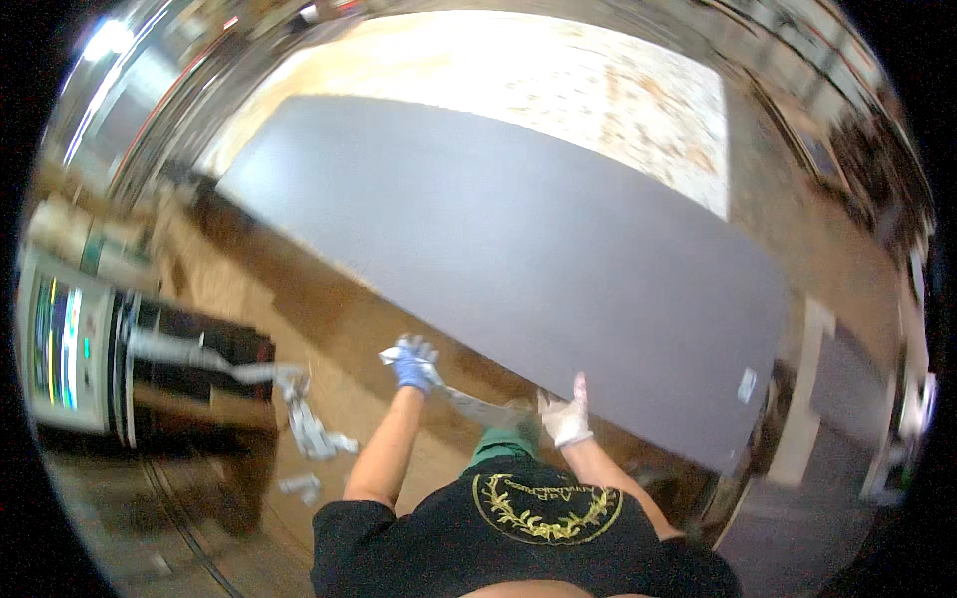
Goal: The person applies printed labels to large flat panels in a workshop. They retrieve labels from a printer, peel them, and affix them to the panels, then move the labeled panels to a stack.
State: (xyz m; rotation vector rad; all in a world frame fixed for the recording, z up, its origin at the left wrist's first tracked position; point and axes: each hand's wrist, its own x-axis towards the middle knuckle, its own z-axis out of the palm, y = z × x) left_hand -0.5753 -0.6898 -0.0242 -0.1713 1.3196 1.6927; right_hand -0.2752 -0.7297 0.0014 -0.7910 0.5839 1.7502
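A large flat grey panel (pixel 498 229) lies in front of me, with a small pale label (pixel 747 386) near its right end. My left hand (pixel 411 363), in a blue and white glove, is at the panel's near edge, closed on a pale paper strip (pixel 478 407). The strip trails from that hand toward my right. My right hand (pixel 566 417) wears a whitish glove, its finger and thumb apart. One finger reaches over the panel's near edge; whether it touches is unclear. Motion blurs both hands somewhat.
Under the grey panel's far side lies a white, brown-stained board (pixel 628 100). At left stands a machine with a lit screen (pixel 62 344). A crumpled pale strip (pixel 307 424) hangs beside it, above a brown floor. More dark panels (pixel 847 389) are at right.
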